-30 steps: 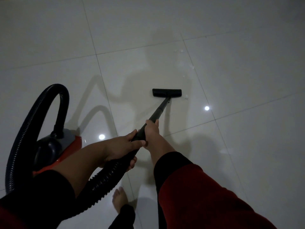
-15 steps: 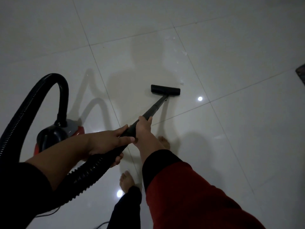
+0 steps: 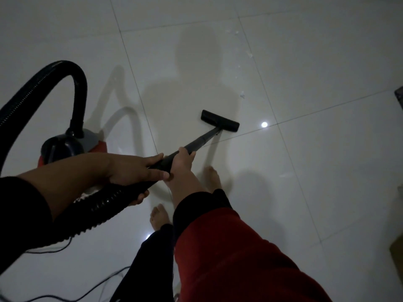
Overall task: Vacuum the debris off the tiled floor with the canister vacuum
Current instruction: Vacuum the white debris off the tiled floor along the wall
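A black floor nozzle [image 3: 219,120] rests flat on the glossy white tiled floor [image 3: 316,68], joined to a dark wand [image 3: 201,141]. My right hand [image 3: 183,163] grips the wand, and my left hand [image 3: 133,170] holds the handle where the ribbed black hose [image 3: 102,203] begins. The hose loops up and over to the red and black canister [image 3: 65,147] at my left. Small pale bits of debris [image 3: 242,95] lie beyond the nozzle, with more farther off [image 3: 236,32] along the tile joint.
My two bare feet [image 3: 212,177] [image 3: 159,216] stand just behind the wand. A thin power cord [image 3: 91,288] trails over the floor at lower left. Dark objects [image 3: 399,94] poke in at the right edge. Ceiling light reflects as a bright spot [image 3: 264,124].
The nozzle has been drawn back toward me, away from the debris it touched a second ago. My view has shifted back, and both feet and the cord show now.
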`<state>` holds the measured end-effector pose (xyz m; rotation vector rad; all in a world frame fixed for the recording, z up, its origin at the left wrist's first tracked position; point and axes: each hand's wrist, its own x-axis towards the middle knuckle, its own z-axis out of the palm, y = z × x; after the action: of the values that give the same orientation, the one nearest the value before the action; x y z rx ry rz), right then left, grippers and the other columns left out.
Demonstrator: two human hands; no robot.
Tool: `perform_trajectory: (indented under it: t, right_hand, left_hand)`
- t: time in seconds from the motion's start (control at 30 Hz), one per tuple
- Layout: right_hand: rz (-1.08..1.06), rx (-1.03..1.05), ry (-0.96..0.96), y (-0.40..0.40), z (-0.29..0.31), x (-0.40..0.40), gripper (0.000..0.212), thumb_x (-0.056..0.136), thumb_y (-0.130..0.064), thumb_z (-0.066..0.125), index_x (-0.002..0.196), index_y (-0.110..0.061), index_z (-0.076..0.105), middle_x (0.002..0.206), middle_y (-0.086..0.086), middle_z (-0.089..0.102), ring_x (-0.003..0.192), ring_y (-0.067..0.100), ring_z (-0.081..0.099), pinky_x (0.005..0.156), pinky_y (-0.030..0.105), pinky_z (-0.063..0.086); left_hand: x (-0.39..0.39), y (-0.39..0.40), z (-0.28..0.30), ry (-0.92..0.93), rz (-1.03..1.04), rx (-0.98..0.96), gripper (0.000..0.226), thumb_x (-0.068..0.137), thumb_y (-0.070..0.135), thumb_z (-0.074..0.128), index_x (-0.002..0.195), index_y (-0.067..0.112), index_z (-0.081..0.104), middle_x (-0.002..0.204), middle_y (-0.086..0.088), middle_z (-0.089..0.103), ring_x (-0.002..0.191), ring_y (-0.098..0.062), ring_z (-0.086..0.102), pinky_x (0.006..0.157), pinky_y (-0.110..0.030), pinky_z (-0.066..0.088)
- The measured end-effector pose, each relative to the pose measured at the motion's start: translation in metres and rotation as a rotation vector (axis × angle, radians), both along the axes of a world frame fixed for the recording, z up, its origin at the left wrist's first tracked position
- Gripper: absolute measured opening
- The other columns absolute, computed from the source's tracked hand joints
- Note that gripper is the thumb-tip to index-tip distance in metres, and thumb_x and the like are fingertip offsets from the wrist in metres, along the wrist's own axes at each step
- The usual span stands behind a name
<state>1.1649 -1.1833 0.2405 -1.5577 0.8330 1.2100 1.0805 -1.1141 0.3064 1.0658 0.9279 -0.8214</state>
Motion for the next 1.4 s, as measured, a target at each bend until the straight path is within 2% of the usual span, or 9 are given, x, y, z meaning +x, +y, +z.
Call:
perform_trajectory:
  t: [0.17,0.33,0.47,0.6,0.7,0.87,0.97,1.17,1.4]
  right_hand:
    - [0.049,0.027,-0.006,-0.012,-0.020,0.023,0.058,0.100,-0.033,0.038,0.148,-0.050,0.011,0.141,0.009,0.042,0.117,0.031,0.053,0.097,0.046,0.047]
    - [0.120,0.036,-0.079,-0.021,-0.044,0.075,0.057,0.101,-0.030,0.038,0.150,-0.044,0.014,0.143,0.011,0.041,0.113,0.031,0.053,0.094,0.042,0.047]
    - [0.156,0.035,-0.128,-0.022,-0.056,0.126,0.056,0.102,-0.027,0.037,0.151,-0.042,0.015,0.134,0.010,0.047,0.073,0.018,0.055,0.059,0.029,0.048]
    - [0.211,0.011,-0.139,-0.018,-0.069,0.183,0.056,0.102,-0.027,0.037,0.150,-0.044,0.015,0.099,0.001,0.049,0.065,0.014,0.050,0.056,0.026,0.046]
    - [0.238,0.007,-0.132,-0.010,-0.073,0.224,0.056,0.101,-0.029,0.037,0.150,-0.046,0.015,0.089,-0.002,0.048,0.064,0.014,0.052,0.054,0.026,0.048]
    - [0.282,0.023,-0.129,0.009,-0.083,0.280,0.056,0.100,-0.032,0.037,0.148,-0.049,0.013,0.094,0.001,0.053,0.074,0.018,0.056,0.069,0.034,0.049]
    - [0.314,0.029,-0.133,0.021,-0.091,0.313,0.057,0.100,-0.033,0.037,0.148,-0.049,0.011,0.110,0.003,0.051,0.074,0.017,0.057,0.062,0.032,0.048]
    - [0.367,0.038,-0.113,0.051,-0.104,0.366,0.057,0.099,-0.035,0.038,0.146,-0.054,0.011,0.088,-0.003,0.051,0.071,0.016,0.057,0.082,0.041,0.052]
    - [0.400,0.067,-0.155,0.113,-0.120,0.406,0.059,0.099,-0.035,0.038,0.148,-0.052,0.009,0.114,0.004,0.054,0.091,0.024,0.058,0.091,0.045,0.052]
  left_hand:
    - [0.017,-0.022,-0.014,-0.068,0.034,-0.009,0.074,0.095,0.028,0.052,0.148,0.046,0.004,0.061,-0.011,0.051,0.044,-0.014,0.052,0.041,-0.024,0.047]
    - [0.060,-0.039,-0.034,-0.141,0.081,-0.040,0.063,0.096,0.028,0.051,0.143,0.048,0.014,0.066,-0.011,0.048,0.047,-0.015,0.052,0.043,-0.025,0.049]
    - [0.106,-0.042,-0.048,-0.158,0.122,-0.055,0.065,0.096,0.028,0.051,0.142,0.052,0.011,0.066,-0.010,0.047,0.047,-0.014,0.052,0.044,-0.024,0.050]
    - [0.157,-0.042,-0.056,-0.177,0.121,-0.033,0.063,0.097,0.030,0.049,0.144,0.048,0.011,0.065,-0.010,0.048,0.047,-0.013,0.052,0.044,-0.023,0.049]
    - [0.196,-0.039,-0.064,-0.178,0.161,-0.021,0.067,0.097,0.031,0.048,0.147,0.046,0.006,0.064,-0.010,0.051,0.046,-0.012,0.053,0.044,-0.023,0.049]
    - [0.248,-0.026,-0.076,-0.170,0.212,-0.025,0.074,0.096,0.034,0.050,0.146,0.051,-0.002,0.063,-0.009,0.053,0.048,-0.013,0.055,0.045,-0.025,0.048]
    - [0.279,-0.017,-0.084,-0.172,0.240,-0.004,0.075,0.096,0.035,0.050,0.146,0.052,-0.003,0.064,-0.009,0.053,0.049,-0.013,0.055,0.046,-0.025,0.049]
    - [0.327,0.004,-0.095,-0.174,0.319,-0.012,0.076,0.096,0.035,0.049,0.145,0.052,-0.006,0.064,-0.010,0.053,0.048,-0.013,0.056,0.047,-0.026,0.050]
    - [0.368,0.061,-0.107,-0.190,0.339,0.019,0.077,0.097,0.033,0.048,0.146,0.049,-0.010,0.063,-0.010,0.053,0.050,-0.014,0.054,0.046,-0.025,0.049]
